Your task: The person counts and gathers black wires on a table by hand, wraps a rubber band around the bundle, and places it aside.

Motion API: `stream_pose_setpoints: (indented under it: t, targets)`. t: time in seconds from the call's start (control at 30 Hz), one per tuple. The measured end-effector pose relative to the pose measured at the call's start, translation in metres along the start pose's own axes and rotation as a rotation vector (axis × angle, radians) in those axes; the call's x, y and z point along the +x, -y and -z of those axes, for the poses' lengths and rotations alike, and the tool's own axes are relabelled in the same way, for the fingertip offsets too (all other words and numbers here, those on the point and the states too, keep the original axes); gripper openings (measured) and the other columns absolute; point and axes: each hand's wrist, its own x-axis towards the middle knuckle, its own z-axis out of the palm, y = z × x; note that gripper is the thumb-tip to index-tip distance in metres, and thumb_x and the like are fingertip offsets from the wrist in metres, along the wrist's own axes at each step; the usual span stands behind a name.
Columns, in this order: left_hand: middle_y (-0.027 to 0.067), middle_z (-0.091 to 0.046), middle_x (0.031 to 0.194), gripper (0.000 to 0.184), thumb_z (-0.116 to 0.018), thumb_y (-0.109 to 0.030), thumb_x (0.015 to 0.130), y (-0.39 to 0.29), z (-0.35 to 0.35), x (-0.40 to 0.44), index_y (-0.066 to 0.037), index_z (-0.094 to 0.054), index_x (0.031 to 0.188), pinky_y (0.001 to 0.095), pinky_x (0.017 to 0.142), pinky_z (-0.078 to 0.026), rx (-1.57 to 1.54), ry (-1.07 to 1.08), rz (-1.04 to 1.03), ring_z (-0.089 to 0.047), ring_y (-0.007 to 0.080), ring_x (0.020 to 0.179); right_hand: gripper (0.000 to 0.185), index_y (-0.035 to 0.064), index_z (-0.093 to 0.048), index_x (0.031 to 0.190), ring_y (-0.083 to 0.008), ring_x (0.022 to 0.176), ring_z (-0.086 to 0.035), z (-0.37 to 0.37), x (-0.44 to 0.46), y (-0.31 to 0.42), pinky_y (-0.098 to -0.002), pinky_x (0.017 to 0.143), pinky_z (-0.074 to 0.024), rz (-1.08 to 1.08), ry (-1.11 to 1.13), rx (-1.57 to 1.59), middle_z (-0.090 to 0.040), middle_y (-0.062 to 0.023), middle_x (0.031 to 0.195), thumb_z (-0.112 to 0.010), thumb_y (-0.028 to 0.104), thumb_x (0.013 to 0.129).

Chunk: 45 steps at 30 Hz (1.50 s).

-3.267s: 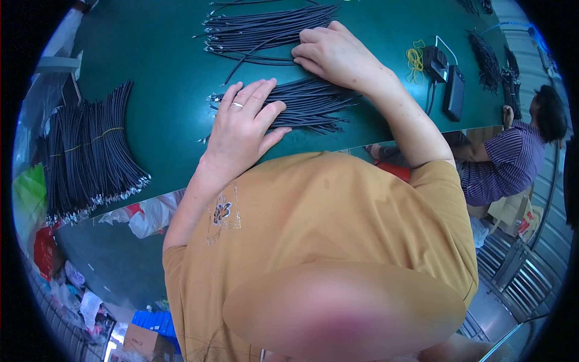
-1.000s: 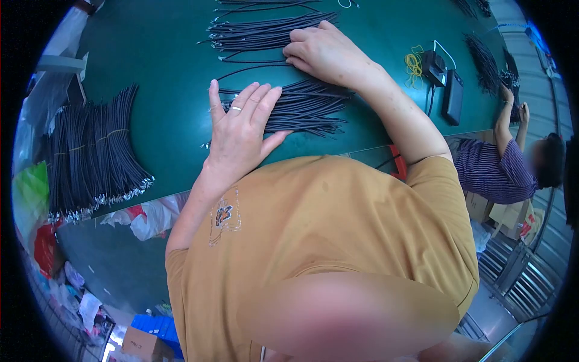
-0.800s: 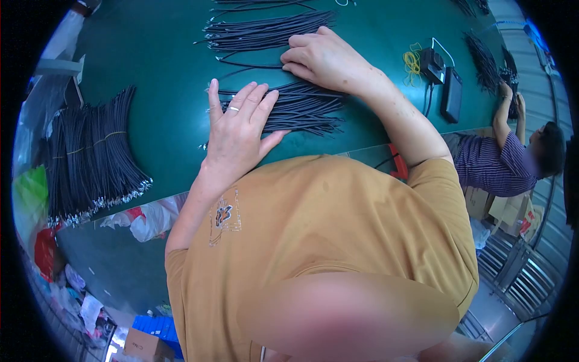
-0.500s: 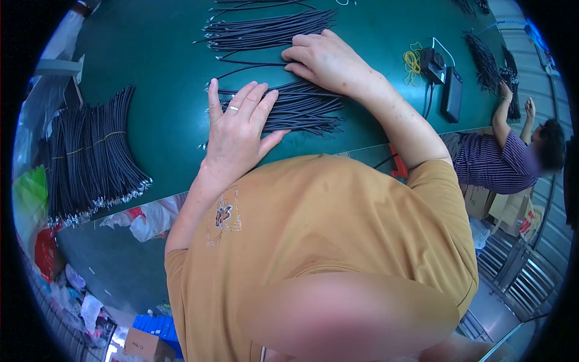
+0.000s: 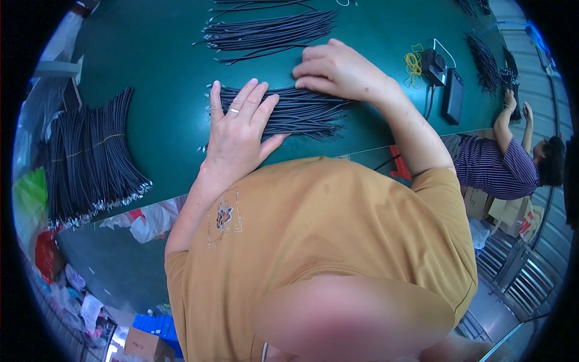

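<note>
My left hand (image 5: 238,127), a ring on one finger, lies with spread fingers over the left part of the near bundle of black cables (image 5: 307,114). My right hand (image 5: 329,69) is at the upper right edge of that bundle, its fingers curled and pressed together; what they hold, if anything, is hidden. Farther back lies another bundle of black cables (image 5: 271,30) with silvery ends on the left. A few separate cables (image 5: 259,55) lie just in front of it, between the two bundles.
Banded black cables (image 5: 90,151) lie at the table's left. Right of my right hand are a yellow cord (image 5: 413,65), a black adapter (image 5: 434,65) and a black power bank (image 5: 452,99). A co-worker (image 5: 497,163) in a striped shirt handles cables at the far right of the green table (image 5: 169,78).
My right hand has moved slightly right and toward me. The cable that ran from its fingers between the bundles no longer shows there. My left hand stays on the near bundle.
</note>
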Motion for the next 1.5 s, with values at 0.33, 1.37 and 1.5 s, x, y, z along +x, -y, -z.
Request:
stream_pose_setpoints:
  t: [0.33, 1.37, 1.5]
  targets:
    - [0.0116, -0.064, 0.15, 0.072, -0.094, -0.034, 0.079, 0.0, 0.001, 0.0, -0.01, -0.067, 0.141, 0.0676, 0.132, -0.017, -0.016, -0.016, -0.007, -0.058, 0.0287, 0.145, 0.023, 0.0124, -0.078, 0.117, -0.0264, 0.102, -0.069, -0.01, 0.01, -0.024, -0.0416, 0.089, -0.0473, -0.233, -0.173, -0.429, -0.068, -0.0049, 0.102, -0.071, 0.03, 0.104]
    - [0.0178, -0.059, 0.154, 0.071, -0.094, -0.029, 0.08, 0.003, 0.002, 0.0, -0.006, -0.065, 0.14, 0.0615, 0.126, -0.034, -0.102, -0.019, -0.031, -0.055, 0.0367, 0.145, 0.021, 0.0151, -0.077, 0.119, -0.0237, 0.106, -0.067, -0.015, 0.034, -0.027, -0.0419, 0.091, -0.0471, -0.123, -0.276, -0.525, -0.068, -0.0023, 0.107, -0.073, 0.028, 0.102]
    - [0.0176, -0.059, 0.154, 0.071, -0.094, -0.029, 0.08, 0.003, 0.002, 0.0, -0.006, -0.065, 0.141, 0.0614, 0.125, -0.035, -0.1, -0.013, -0.028, -0.055, 0.0368, 0.145, 0.021, 0.0165, -0.077, 0.117, -0.0217, 0.108, -0.067, -0.009, 0.037, -0.026, -0.0407, 0.094, -0.0466, -0.106, -0.214, -0.585, -0.068, -0.0014, 0.107, -0.076, 0.028, 0.099]
